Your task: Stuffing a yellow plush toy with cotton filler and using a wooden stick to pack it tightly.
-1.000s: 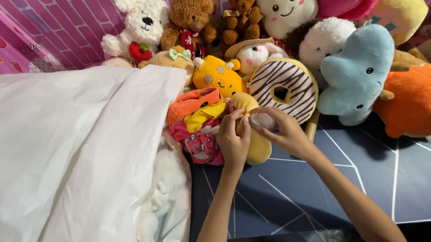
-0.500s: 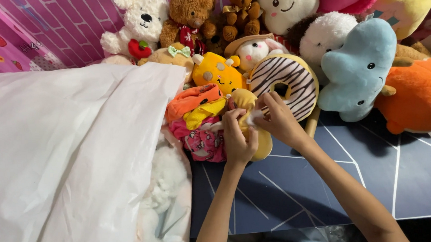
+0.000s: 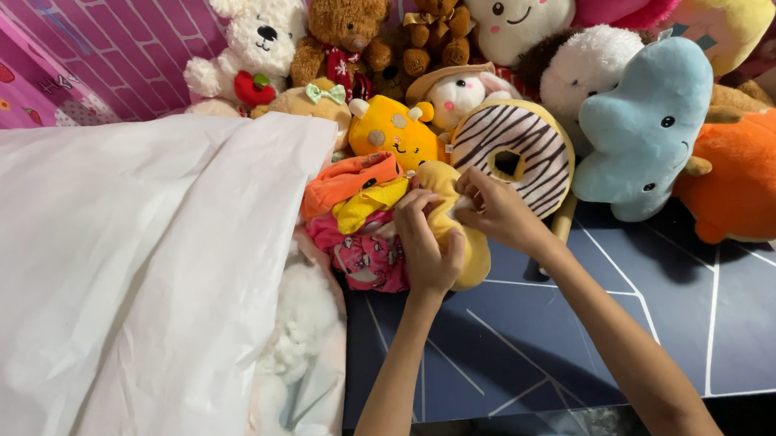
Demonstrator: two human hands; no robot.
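Both my hands are on a yellow plush toy [image 3: 460, 241] that lies at the front of a heap of stuffed animals. My left hand [image 3: 427, 247] grips its left side, fingers curled over it. My right hand [image 3: 494, 208] pinches its upper edge, where a small white tag or patch shows between the fingertips. Just left of the toy lie an orange and yellow plush [image 3: 351, 189] and a pink patterned plush [image 3: 363, 255]. A striped doughnut plush [image 3: 517, 154] stands right behind my right hand.
A large white plastic bag [image 3: 126, 285] with white fluffy filling covers the left half. Behind stand a light blue plush [image 3: 644, 129], an orange plush [image 3: 749, 177], a white bear [image 3: 250, 39] and a brown bear [image 3: 342, 26]. The dark blue tabletop [image 3: 659, 319] has pale lines.
The view has shifted slightly down the pile. My hands stay on the yellow plush, with my right fingers moved a little higher along its upper edge.
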